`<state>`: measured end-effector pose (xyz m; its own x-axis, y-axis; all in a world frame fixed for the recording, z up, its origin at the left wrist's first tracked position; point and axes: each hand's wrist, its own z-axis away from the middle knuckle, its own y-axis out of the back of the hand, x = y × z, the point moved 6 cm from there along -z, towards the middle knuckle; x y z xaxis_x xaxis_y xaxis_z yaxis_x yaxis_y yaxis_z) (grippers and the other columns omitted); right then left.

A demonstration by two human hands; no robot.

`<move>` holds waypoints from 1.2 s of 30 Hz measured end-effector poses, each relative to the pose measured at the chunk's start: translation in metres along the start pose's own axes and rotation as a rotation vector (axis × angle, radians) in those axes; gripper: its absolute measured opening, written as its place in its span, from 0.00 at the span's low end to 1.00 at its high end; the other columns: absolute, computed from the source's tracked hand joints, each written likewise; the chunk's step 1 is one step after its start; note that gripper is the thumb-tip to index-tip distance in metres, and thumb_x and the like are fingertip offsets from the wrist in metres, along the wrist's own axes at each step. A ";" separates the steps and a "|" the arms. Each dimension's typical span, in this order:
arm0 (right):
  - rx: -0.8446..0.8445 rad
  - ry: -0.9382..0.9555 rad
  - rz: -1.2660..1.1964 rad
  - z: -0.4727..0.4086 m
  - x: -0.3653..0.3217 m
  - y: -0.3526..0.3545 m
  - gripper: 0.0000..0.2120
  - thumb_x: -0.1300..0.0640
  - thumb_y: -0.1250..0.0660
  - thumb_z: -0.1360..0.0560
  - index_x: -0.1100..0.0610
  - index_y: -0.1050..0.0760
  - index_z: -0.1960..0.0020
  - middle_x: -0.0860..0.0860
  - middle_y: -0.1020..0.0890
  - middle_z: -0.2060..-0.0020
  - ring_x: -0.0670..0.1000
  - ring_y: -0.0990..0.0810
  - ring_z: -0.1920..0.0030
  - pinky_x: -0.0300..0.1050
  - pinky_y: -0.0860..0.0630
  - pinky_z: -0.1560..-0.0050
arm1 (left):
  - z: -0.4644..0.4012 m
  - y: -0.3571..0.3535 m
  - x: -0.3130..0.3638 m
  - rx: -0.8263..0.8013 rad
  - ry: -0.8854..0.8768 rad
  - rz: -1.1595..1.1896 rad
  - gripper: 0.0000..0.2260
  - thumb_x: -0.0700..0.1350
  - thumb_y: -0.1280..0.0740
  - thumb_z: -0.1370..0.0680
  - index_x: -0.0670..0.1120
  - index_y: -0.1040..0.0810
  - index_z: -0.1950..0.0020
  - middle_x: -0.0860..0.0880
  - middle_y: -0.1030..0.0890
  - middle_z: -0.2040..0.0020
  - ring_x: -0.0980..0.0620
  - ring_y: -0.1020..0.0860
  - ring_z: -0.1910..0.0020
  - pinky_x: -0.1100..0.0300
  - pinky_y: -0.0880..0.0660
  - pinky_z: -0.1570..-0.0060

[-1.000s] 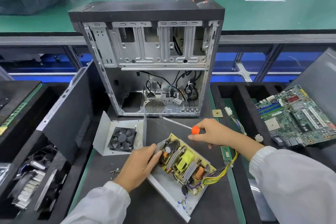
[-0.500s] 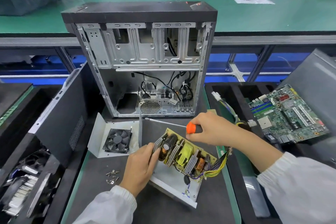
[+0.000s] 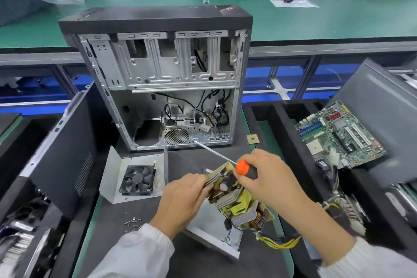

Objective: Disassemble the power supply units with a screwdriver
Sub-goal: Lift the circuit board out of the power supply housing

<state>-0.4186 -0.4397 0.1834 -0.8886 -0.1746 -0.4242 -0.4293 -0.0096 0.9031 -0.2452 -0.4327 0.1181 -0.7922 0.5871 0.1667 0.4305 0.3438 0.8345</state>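
the circuit board [image 3: 234, 196] now tilts up off its metal tray [image 3: 209, 228] at lower centre, so separation is under way. left hand [image 3: 182, 203] pinches its heatsink edge; right hand [image 3: 268, 178] grasps the screwdriver [image 3: 244, 169].

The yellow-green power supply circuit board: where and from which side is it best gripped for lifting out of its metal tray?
Grip the finned aluminium heat sink at the far-left end of the yellow-green power supply circuit board, coming from the left as the left hand does. It stands proud, rigid and bare of wires. The yellow cable bundle crowds the near-right end, and the right hand holds the orange-handled screwdriver there.
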 end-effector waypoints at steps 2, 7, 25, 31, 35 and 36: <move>0.060 0.048 0.029 0.012 -0.010 0.001 0.08 0.43 0.33 0.27 0.43 0.23 0.50 0.43 0.30 0.59 0.47 0.25 0.58 0.43 0.27 0.58 | -0.008 0.001 0.006 0.009 -0.084 -0.018 0.11 0.52 0.43 0.20 0.50 0.25 0.56 0.54 0.23 0.66 0.53 0.24 0.68 0.62 0.31 0.75; -0.048 0.127 0.105 0.032 -0.018 -0.004 0.17 0.36 0.32 0.31 0.42 0.28 0.47 0.42 0.30 0.55 0.47 0.23 0.56 0.43 0.27 0.59 | -0.023 -0.005 0.018 -0.048 -0.172 0.054 0.11 0.51 0.40 0.21 0.47 0.22 0.57 0.50 0.25 0.63 0.49 0.23 0.66 0.55 0.27 0.74; -0.108 0.267 0.581 0.029 -0.003 -0.028 0.22 0.50 0.16 0.53 0.47 0.22 0.64 0.43 0.23 0.69 0.47 0.26 0.79 0.36 0.46 0.77 | -0.062 -0.031 0.022 -0.190 -0.225 0.084 0.14 0.54 0.38 0.19 0.46 0.25 0.58 0.49 0.24 0.61 0.48 0.22 0.64 0.58 0.36 0.74; -0.056 0.326 0.597 0.028 0.000 -0.030 0.20 0.54 0.16 0.56 0.49 0.23 0.69 0.45 0.24 0.71 0.48 0.27 0.81 0.36 0.41 0.81 | -0.065 -0.034 0.019 -0.231 -0.179 0.100 0.16 0.57 0.39 0.19 0.46 0.24 0.57 0.50 0.25 0.61 0.50 0.23 0.63 0.57 0.36 0.72; -0.002 0.420 0.603 0.027 0.002 -0.030 0.19 0.58 0.18 0.56 0.51 0.23 0.70 0.47 0.25 0.72 0.49 0.29 0.81 0.37 0.42 0.81 | -0.062 -0.040 0.002 -0.344 -0.034 0.361 0.19 0.59 0.46 0.19 0.48 0.21 0.48 0.55 0.22 0.51 0.56 0.26 0.50 0.58 0.28 0.53; 0.007 0.435 0.602 0.027 0.003 -0.029 0.19 0.59 0.19 0.56 0.52 0.24 0.70 0.47 0.25 0.73 0.49 0.29 0.81 0.37 0.41 0.81 | -0.059 -0.042 -0.007 -0.365 0.018 0.455 0.18 0.55 0.46 0.17 0.47 0.20 0.45 0.55 0.21 0.47 0.56 0.26 0.46 0.57 0.29 0.47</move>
<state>-0.4127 -0.4136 0.1539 -0.8269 -0.5219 0.2097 0.1093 0.2166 0.9701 -0.2834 -0.4947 0.1126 -0.5714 0.6028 0.5569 0.5545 -0.2167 0.8035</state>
